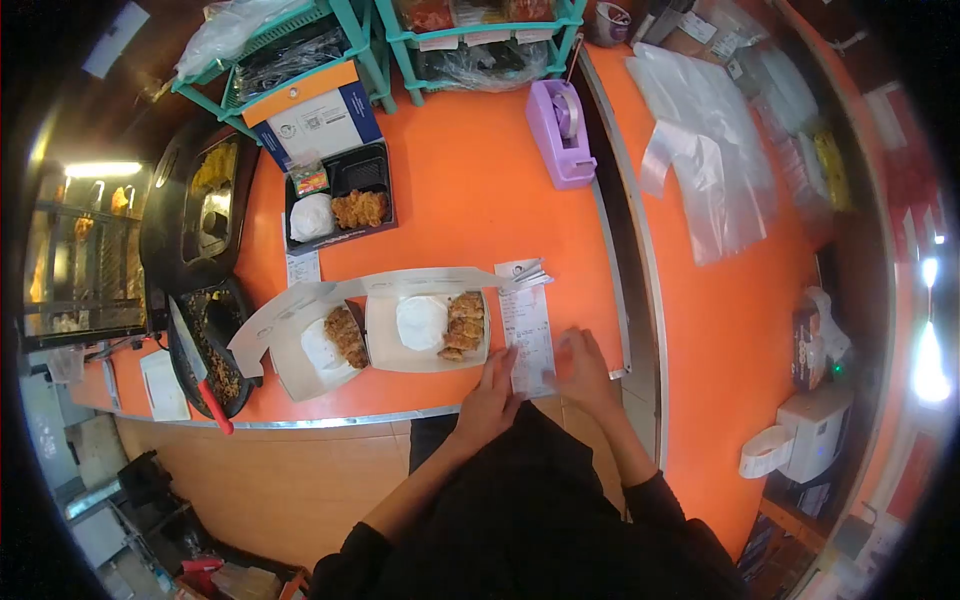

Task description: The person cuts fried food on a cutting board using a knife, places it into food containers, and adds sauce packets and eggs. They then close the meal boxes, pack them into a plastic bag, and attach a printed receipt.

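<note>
A long printed receipt (530, 335) lies on the orange counter, to the right of two open paper food boxes. At its left edge rests my left hand (488, 403), its fingers stretched forward and touching the paper beside the nearest box. My right hand (588, 372) is at the receipt's right edge, fingers apart and slightly blurred, with nothing seen in them. The right paper box (415, 360) holds a white rice mound (422, 322) and sliced fried chicken (463, 326). Similar food fills the left paper box (300, 385).
Behind the boxes stands an open black meal box (350, 236). A purple tape dispenser (560, 135) sits at the back right. A red-handled knife (210, 400) lies across a dark tray at left. Plastic bags (700, 150) lie on the right counter, near a label printer (815, 435).
</note>
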`<action>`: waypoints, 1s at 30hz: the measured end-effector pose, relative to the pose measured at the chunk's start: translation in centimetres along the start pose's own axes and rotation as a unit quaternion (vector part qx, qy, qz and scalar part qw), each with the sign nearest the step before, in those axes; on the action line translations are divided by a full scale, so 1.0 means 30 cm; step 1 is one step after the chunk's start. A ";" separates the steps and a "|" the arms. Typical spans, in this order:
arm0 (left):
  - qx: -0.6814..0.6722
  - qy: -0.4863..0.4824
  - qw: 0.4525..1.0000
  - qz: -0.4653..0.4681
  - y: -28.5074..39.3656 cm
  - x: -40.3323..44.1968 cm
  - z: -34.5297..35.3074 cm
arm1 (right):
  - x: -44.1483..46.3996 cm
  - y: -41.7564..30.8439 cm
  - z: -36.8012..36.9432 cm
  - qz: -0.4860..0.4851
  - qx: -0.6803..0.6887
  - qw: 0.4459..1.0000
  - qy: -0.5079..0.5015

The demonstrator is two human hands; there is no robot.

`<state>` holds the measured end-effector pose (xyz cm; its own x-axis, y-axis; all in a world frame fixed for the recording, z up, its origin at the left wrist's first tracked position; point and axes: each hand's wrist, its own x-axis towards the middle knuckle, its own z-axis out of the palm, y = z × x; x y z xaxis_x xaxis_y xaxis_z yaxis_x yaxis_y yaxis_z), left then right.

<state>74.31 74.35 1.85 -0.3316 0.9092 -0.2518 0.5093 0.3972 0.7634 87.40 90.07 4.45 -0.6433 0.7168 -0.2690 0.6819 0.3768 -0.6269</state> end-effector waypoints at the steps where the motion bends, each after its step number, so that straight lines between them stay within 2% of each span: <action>1: 0.001 0.007 1.000 0.027 -0.004 -0.015 -0.012 | 0.058 0.017 -0.014 -0.031 0.043 0.998 0.021; 3: 0.000 0.014 0.999 0.050 -0.020 -0.055 -0.035 | 0.166 0.023 -0.047 -0.062 0.085 0.994 0.039; 5: -0.044 -0.008 0.996 0.078 -0.051 -0.112 -0.060 | 0.252 -0.013 -0.095 -0.026 0.125 0.990 0.063; 6: -0.047 -0.008 0.996 0.074 -0.065 -0.144 -0.071 | 0.282 -0.013 -0.103 -0.025 0.124 0.990 0.059; 8: -0.110 0.001 0.994 0.000 -0.093 -0.195 -0.097 | 0.334 -0.020 -0.119 -0.002 0.084 0.994 0.071; 11: -0.080 0.025 0.996 -0.034 -0.112 -0.247 -0.176 | 0.384 -0.058 -0.107 0.018 0.104 0.992 0.068; 14: -0.090 0.086 0.992 -0.022 -0.157 -0.270 -0.217 | 0.432 -0.093 -0.063 0.018 0.090 0.993 0.077; 16: -0.101 0.094 0.990 -0.028 -0.128 -0.256 -0.296 | 0.474 -0.103 -0.015 0.009 0.105 0.989 0.102; 18: -0.141 0.060 0.988 -0.022 -0.117 -0.238 -0.350 | 0.523 -0.157 -0.009 -0.009 0.119 0.985 0.124; 19: -0.145 0.042 0.988 0.027 -0.114 -0.216 -0.381 | 0.547 -0.206 -0.025 -0.030 0.127 0.981 0.141; 20: -0.143 0.053 0.988 0.035 -0.101 -0.192 -0.409 | 0.579 -0.246 -0.042 -0.051 0.134 0.977 0.159; 21: -0.153 0.023 0.986 0.059 -0.068 -0.164 -0.448 | 0.629 -0.268 -0.056 -0.061 0.134 0.975 0.164; 23: -0.150 -0.010 0.982 0.112 -0.040 -0.104 -0.482 | 0.773 -0.311 -0.097 -0.185 0.123 0.953 0.206; 24: -0.143 -0.006 0.982 0.120 -0.019 -0.072 -0.501 | 0.858 -0.340 -0.123 -0.191 0.125 0.950 0.214; 26: -0.181 -0.019 0.969 0.166 0.060 -0.011 -0.564 | 1.062 -0.411 -0.182 -0.281 0.028 0.923 0.262; 27: -0.150 0.005 0.970 0.191 0.118 0.022 -0.607 | 1.191 -0.415 -0.192 -0.288 0.031 0.919 0.268; 29: -0.145 0.018 0.968 0.204 0.146 0.067 -0.612 | 1.445 -0.397 -0.190 -0.156 -0.068 0.962 0.213; 30: -0.148 0.023 0.966 0.212 0.165 0.090 -0.618 | 1.510 -0.424 -0.209 -0.161 -0.064 0.961 0.216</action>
<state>61.21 76.46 15.97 -0.1823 0.9729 0.1419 0.3609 -0.0681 0.9301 51.76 121.42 4.83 -0.6433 0.7164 0.2699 0.5262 0.6698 -0.5239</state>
